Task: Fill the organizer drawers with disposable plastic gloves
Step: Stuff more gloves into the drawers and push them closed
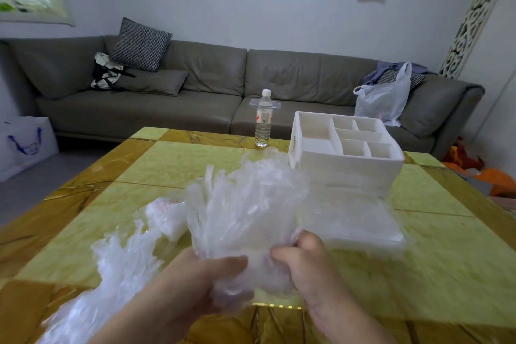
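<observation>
Between the two hands, just above the near edge of the glossy yellow-and-amber tiled table (173, 165), a thick bunch of thin clear disposable plastic gloves (245, 212) stands fanned upward. The left hand (190, 279) is curled round the lower left of the bunch, thumb laid across the plastic; the right hand (307, 262) is closed on its lower right, fingers bent into the film. Both grip the same bundle, wrists close together.

The relation that matters: the white plastic organizer with open top compartments (346, 145) sits ahead and to the right of the hands, so the right hand is the nearer one. Just beyond that hand, between it and the organizer, lies a flat, shallow translucent shape (354, 226) that I take to be a pulled-out drawer, its long side running left to right; blur keeps me from being sure. If so, the bunch needs only a short carry forward and rightward, laid along that long side.

By count: one organizer, with about seven top compartments visible, all bare; one held bunch of gloves, its individual gloves too blurred to number; one loose heap of more clear gloves (117, 268) left of the left hand; one crumpled packet with red print (167, 212) beyond that heap; one clear water bottle with a white cap (264, 120) far ahead, left of the organizer. The grey sofa (195, 86) lies past the table.
</observation>
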`<act>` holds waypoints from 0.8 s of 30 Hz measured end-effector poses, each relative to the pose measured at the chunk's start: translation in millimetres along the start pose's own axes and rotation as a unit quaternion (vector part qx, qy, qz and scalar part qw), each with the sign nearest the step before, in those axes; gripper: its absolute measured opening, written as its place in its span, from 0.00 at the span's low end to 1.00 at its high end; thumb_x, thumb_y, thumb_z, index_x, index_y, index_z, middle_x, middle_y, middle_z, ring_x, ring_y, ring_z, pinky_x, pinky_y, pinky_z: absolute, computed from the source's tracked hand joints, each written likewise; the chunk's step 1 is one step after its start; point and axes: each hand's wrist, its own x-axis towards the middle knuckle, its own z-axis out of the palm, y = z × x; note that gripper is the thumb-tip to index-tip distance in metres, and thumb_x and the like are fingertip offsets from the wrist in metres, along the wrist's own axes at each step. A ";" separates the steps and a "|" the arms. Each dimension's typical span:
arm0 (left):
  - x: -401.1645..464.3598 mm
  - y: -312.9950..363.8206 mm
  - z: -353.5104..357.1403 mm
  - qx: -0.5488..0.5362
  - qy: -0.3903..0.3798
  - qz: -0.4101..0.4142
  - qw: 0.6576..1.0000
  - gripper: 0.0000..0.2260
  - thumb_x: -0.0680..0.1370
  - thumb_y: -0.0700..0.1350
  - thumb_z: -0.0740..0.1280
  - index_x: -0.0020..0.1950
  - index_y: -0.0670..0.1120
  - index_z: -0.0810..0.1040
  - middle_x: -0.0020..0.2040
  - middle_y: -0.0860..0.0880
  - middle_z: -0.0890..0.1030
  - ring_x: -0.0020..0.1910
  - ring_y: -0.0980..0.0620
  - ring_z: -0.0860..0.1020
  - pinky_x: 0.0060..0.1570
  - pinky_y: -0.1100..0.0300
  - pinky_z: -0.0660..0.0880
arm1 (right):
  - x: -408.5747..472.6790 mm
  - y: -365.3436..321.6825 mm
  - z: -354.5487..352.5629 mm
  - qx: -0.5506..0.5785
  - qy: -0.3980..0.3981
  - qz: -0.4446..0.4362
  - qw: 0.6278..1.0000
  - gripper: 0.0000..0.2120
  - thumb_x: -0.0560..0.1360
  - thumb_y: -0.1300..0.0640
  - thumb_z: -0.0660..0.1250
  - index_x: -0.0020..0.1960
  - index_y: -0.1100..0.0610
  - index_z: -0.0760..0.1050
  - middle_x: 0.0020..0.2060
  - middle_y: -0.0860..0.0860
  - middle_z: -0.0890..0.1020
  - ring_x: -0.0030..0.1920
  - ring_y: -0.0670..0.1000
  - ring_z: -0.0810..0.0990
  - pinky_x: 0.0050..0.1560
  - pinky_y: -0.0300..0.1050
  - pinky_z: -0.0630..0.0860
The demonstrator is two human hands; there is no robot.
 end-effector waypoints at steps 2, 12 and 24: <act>1.4 -2.4 -2.2 0.055 -0.009 0.040 0.998 0.16 0.71 0.36 0.80 0.58 0.43 0.86 0.53 0.36 0.86 0.44 0.39 0.85 0.42 0.50 0.82 | -0.6 -3.6 -1.4 0.014 -0.004 0.005 1.000 0.10 0.70 0.59 0.79 0.47 0.64 0.83 0.42 0.58 0.88 0.42 0.63 0.88 0.42 0.57 0.83; -0.2 3.1 -18.1 0.258 -0.032 0.076 0.962 0.08 0.75 0.37 0.76 0.52 0.46 0.88 0.47 0.43 0.88 0.48 0.46 0.86 0.47 0.51 0.82 | 8.0 -2.8 -4.8 -0.074 0.096 -0.044 0.992 0.14 0.79 0.49 0.72 0.45 0.60 0.85 0.39 0.55 0.89 0.43 0.58 0.89 0.46 0.62 0.84; 3.7 3.7 6.0 -0.067 0.191 0.073 0.977 0.08 0.81 0.43 0.71 0.55 0.41 0.85 0.45 0.39 0.88 0.39 0.40 0.87 0.38 0.51 0.80 | -0.3 -12.8 -7.0 -0.055 0.016 0.002 0.998 0.14 0.82 0.63 0.65 0.39 0.62 0.83 0.31 0.57 0.83 0.30 0.57 0.82 0.29 0.46 0.76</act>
